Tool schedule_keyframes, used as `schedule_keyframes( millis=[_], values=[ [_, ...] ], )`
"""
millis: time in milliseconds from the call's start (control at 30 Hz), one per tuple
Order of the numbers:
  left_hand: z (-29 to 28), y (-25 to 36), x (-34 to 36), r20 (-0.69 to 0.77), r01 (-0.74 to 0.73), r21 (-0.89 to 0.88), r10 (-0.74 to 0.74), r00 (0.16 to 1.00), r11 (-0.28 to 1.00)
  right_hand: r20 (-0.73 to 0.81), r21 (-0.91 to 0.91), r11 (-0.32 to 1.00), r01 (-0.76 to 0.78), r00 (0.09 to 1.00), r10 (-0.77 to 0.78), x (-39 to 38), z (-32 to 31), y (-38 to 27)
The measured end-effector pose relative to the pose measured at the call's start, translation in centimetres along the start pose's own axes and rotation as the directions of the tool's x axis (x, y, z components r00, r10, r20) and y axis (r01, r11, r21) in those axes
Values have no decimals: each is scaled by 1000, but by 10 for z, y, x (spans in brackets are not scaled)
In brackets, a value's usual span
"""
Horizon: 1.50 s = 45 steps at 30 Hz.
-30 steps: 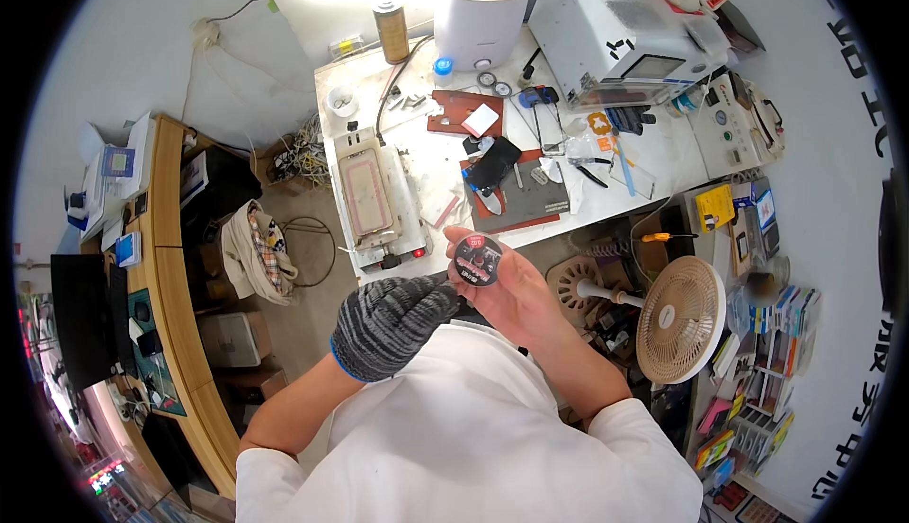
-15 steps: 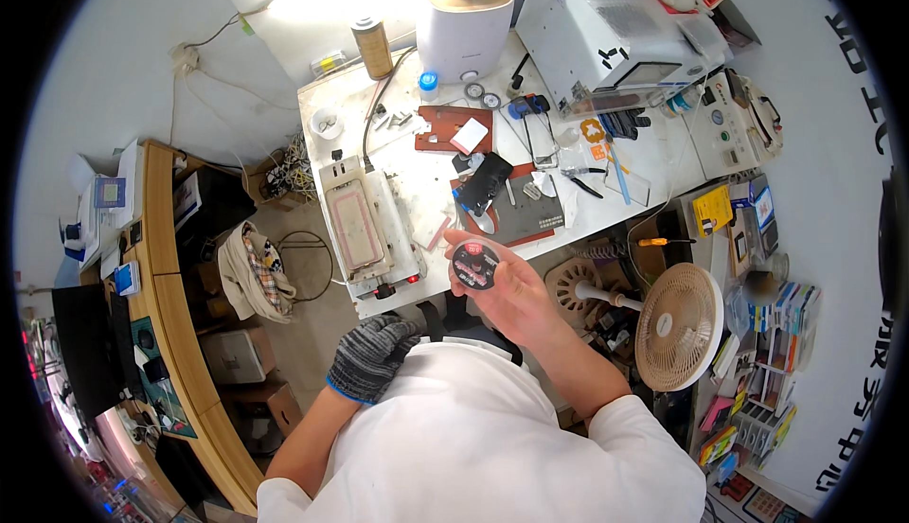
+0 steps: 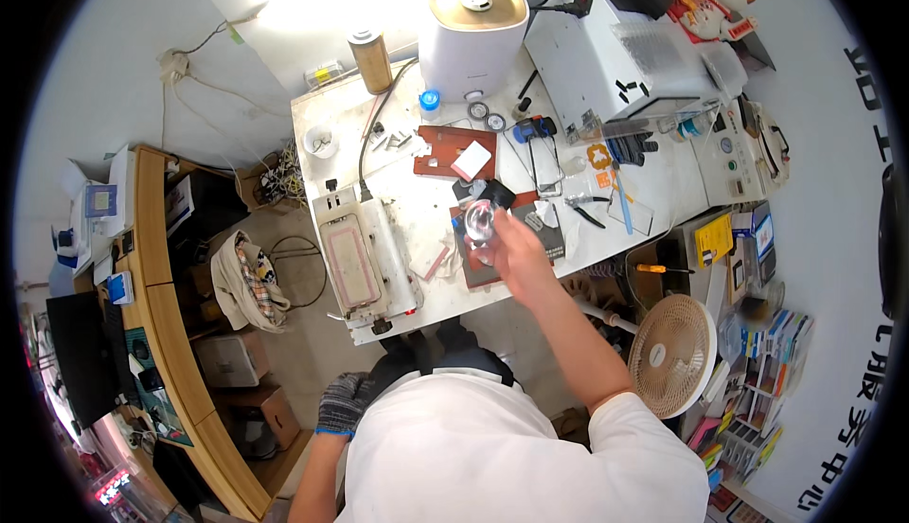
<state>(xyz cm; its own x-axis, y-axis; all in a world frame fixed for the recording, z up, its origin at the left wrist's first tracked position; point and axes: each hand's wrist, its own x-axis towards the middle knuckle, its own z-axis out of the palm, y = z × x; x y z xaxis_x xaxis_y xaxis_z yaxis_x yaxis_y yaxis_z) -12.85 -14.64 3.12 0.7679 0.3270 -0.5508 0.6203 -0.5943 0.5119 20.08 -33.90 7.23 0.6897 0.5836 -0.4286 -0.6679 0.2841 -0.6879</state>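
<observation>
My right hand [image 3: 519, 253], bare, is closed around a small round spool-like case [image 3: 481, 221] with a clear, shiny face. It is held above the table's front part, over a dark grey mat [image 3: 540, 247]. Behind the case lies a black phone-like piece [image 3: 496, 194], partly covered by it. My left hand [image 3: 343, 402] wears a grey knit glove with a blue cuff and rests low beside my left thigh. Its fingertips are hidden, and nothing shows in it. A heating plate [image 3: 352, 263] with a pinkish frame sits left of my right hand.
Red-brown mat pieces [image 3: 440, 144], pliers [image 3: 587, 212] and a blue stick [image 3: 623, 203] lie on the table. A white humidifier-like unit [image 3: 473, 50] and a white boxy machine [image 3: 606, 54] stand at the back. A beige fan [image 3: 670, 357] stands at right.
My right hand has reached forward over the table, and the case has turned from its dark, red-marked label to its clear face. My left hand has dropped lower, away from the table edge.
</observation>
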Motion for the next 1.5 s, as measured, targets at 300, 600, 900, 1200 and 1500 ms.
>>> schedule_keyframes(
  millis=[300, 600, 900, 1200, 1500],
  values=[
    [85, -109, -34, 211, 330, 27, -328, 921, 944, -110, -834, 528, 161, 889, -444, 208, -78, 18],
    [104, -93, -68, 243, 505, 150, -526, 815, 850, -10, -935, 301, 185, 838, -546, 237, -77, 40],
    [111, -103, -51, 192, 523, 188, -553, 811, 831, -3, -911, 332, 246, 800, -600, 183, -105, 41],
    [142, -144, -42, -46, 513, -378, -569, 821, 771, -26, -771, 585, 253, 905, -425, 54, -72, 83],
    [162, -138, -11, 431, 638, -1, -575, 695, 770, 89, -780, 574, 249, 952, -292, -25, -59, 153]
  ],
)
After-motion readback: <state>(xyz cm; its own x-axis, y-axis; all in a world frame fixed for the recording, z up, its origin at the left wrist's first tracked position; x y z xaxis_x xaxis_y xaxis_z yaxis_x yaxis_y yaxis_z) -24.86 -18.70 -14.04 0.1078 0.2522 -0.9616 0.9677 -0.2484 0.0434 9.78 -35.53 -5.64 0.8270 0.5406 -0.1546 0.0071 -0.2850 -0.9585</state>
